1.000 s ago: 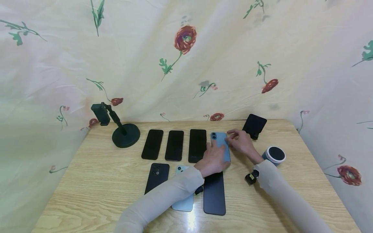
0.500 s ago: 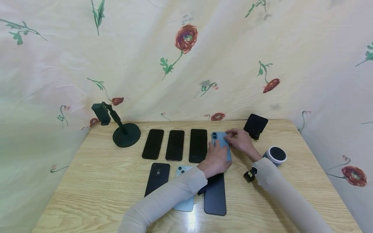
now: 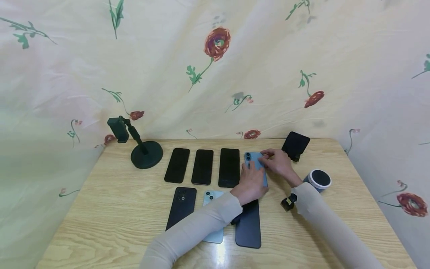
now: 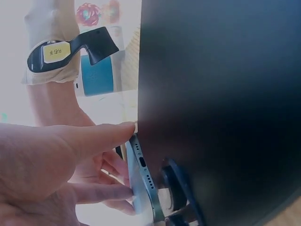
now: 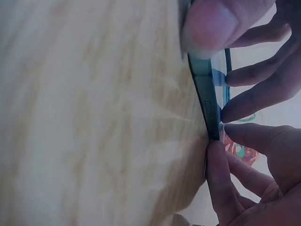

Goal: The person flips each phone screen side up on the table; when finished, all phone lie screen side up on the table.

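A light-blue smartphone [image 3: 254,157] lies back up at the right end of the far row on the table. My left hand [image 3: 251,184] holds its near part, fingertips on the back and thumb at the bottom edge. In the left wrist view that thumb meets the phone's port edge [image 4: 143,165]. My right hand [image 3: 279,163] pinches the far right corner; in the right wrist view its thumb and a finger meet at the phone's side edge [image 5: 207,96]. A black smartphone [image 3: 229,168] lies just left of it. A dark-blue smartphone [image 3: 248,228] is partly under my left wrist.
Two more black phones [image 3: 177,165] continue the far row. Nearer lie a dark phone [image 3: 181,205] and a pale-blue one [image 3: 215,236], partly behind my left sleeve. A black phone stand [image 3: 146,154] is at left; a black folding stand [image 3: 295,145] and round container [image 3: 319,180] are at right.
Both hands stay on the light-blue phone, the right fingers slightly further over its corner than a second ago. The head view shifts a little; the other phones stay in place.
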`<state>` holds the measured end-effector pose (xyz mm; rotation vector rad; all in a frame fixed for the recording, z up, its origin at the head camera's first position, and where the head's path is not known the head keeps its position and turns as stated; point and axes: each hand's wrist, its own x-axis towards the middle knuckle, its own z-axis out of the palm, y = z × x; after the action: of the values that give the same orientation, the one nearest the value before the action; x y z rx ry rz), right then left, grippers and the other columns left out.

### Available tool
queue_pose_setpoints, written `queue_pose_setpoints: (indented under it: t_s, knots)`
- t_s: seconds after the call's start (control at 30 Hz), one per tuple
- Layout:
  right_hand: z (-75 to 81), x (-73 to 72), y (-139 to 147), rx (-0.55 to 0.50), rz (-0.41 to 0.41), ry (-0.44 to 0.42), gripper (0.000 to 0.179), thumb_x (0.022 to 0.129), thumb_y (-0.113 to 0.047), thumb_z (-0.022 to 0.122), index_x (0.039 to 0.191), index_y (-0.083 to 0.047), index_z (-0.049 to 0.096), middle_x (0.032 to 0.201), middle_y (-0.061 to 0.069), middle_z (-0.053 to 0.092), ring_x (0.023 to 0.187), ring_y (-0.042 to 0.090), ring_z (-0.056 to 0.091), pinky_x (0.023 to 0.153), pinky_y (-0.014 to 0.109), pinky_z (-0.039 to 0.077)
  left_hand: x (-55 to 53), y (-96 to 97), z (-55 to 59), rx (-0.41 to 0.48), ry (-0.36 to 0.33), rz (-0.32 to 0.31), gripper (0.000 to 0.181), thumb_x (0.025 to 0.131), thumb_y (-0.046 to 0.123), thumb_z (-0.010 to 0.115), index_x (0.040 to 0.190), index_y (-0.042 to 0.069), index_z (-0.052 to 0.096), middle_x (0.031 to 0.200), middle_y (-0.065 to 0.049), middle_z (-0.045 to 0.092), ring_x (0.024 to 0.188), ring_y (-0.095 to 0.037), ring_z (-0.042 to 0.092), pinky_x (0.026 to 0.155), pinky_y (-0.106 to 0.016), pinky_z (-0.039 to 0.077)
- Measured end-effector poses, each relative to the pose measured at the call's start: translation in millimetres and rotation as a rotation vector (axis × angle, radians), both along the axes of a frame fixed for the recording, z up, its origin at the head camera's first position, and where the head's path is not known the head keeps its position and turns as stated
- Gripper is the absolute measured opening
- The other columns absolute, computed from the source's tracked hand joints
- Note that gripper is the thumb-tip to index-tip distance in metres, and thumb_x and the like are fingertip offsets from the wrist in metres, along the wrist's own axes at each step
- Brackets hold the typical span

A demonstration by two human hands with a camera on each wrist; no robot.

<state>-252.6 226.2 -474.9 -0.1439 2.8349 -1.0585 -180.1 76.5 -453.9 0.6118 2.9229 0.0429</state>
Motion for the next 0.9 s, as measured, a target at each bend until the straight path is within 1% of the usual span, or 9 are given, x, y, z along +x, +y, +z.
queue_pose_setpoints:
  t_s: [0.23,0.33,0.47,0.57,0.73,0.9]
  knots:
    - [1.8,0.2,0.6,-0.012,0.011,-0.023,0.043,0.1,-0.023,0.068,0.134,0.002,0.066,0.113,0.023,0.074,0.067,0.008,0.067,0.063,0.022,0.05,0.1,2.4,1.7,-0.005,-0.007,0.019,0.062,0.095,0.058,0.068,0.143,0.021,0.06,0.147,-0.009,0.054,0.134,-0.025,0.048,0.112,-0.044,0.037]
    - [2.4,0.2,1.3,-0.016,0.013,-0.03,0.043,0.1,-0.023,0.068,0.135,0.002,0.065,0.113,0.023,0.074,0.068,0.009,0.068,0.064,0.022,0.051,0.6,2.6,2.5,0.003,-0.02,0.031,0.059,0.096,0.057,0.068,0.142,0.022,0.06,0.148,-0.01,0.052,0.131,-0.027,0.048,0.108,-0.041,0.039]
    - [2.8,-0.9,2.0,-0.025,0.023,-0.043,0.043,0.101,-0.023,0.067,0.135,0.003,0.065,0.113,0.023,0.073,0.069,0.009,0.068,0.064,0.022,0.052,1.0,1.5,4.1,0.036,-0.038,0.049,0.057,0.096,0.054,0.069,0.141,0.021,0.061,0.146,-0.013,0.05,0.125,-0.031,0.049,0.099,-0.036,0.045]
    - [3.5,-0.9,1.8,-0.028,0.027,-0.045,0.043,0.101,-0.022,0.068,0.135,0.003,0.064,0.113,0.023,0.073,0.068,0.008,0.068,0.063,0.022,0.052,1.1,0.9,5.3,0.057,-0.045,0.053,0.057,0.095,0.052,0.071,0.14,0.02,0.062,0.146,-0.014,0.05,0.124,-0.033,0.05,0.097,-0.035,0.048]
    - [4.3,0.2,1.6,-0.015,0.026,-0.037,0.042,0.101,-0.022,0.068,0.135,0.002,0.065,0.113,0.023,0.073,0.068,0.007,0.067,0.064,0.023,0.05,1.2,2.0,5.6,0.103,-0.063,0.063,0.056,0.094,0.05,0.073,0.139,0.019,0.063,0.146,-0.015,0.049,0.127,-0.035,0.049,0.106,-0.038,0.048]
    - [4.0,1.2,1.9,0.006,0.024,-0.029,0.042,0.101,-0.024,0.068,0.135,0.001,0.066,0.114,0.023,0.073,0.074,0.014,0.066,0.068,0.026,0.047,0.8,2.5,5.8,0.127,-0.086,0.074,0.054,0.094,0.048,0.074,0.139,0.02,0.063,0.149,-0.016,0.046,0.13,-0.036,0.046,0.107,-0.039,0.049]
